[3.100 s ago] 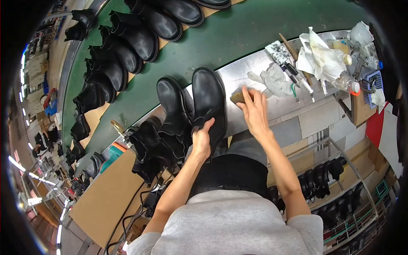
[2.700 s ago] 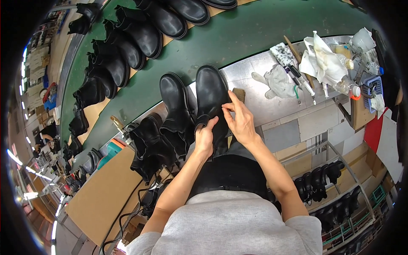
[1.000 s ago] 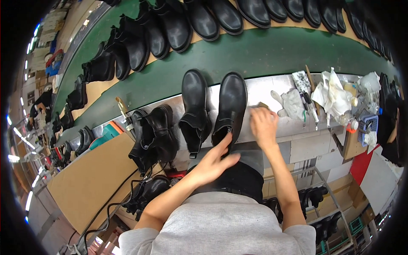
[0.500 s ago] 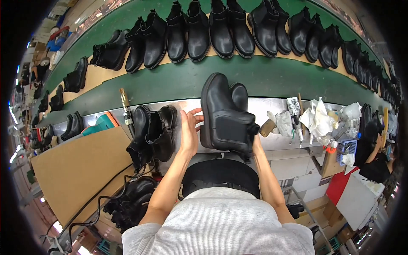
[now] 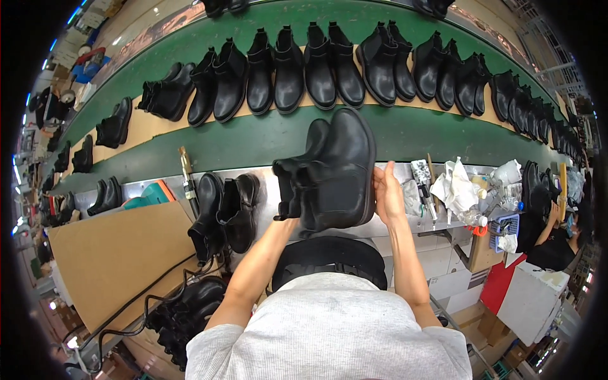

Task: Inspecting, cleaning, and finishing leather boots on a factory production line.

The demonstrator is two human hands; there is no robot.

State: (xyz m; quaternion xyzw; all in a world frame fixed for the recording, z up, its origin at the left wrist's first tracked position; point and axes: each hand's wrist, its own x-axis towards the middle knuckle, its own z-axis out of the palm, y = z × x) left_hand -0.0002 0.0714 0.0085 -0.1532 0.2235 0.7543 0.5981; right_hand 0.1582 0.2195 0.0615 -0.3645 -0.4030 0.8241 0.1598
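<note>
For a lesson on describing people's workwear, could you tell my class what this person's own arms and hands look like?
Short, light-grey, finely ribbed fabric sleeves cover the upper arms. Both forearms are uncovered and taper towards the wrists, with no watch, cable or marking visible. The right hand is ungloved; the left hand is hidden past the wrist.

no readable lettering, no legible numbers, no legible labels or signs
</note>
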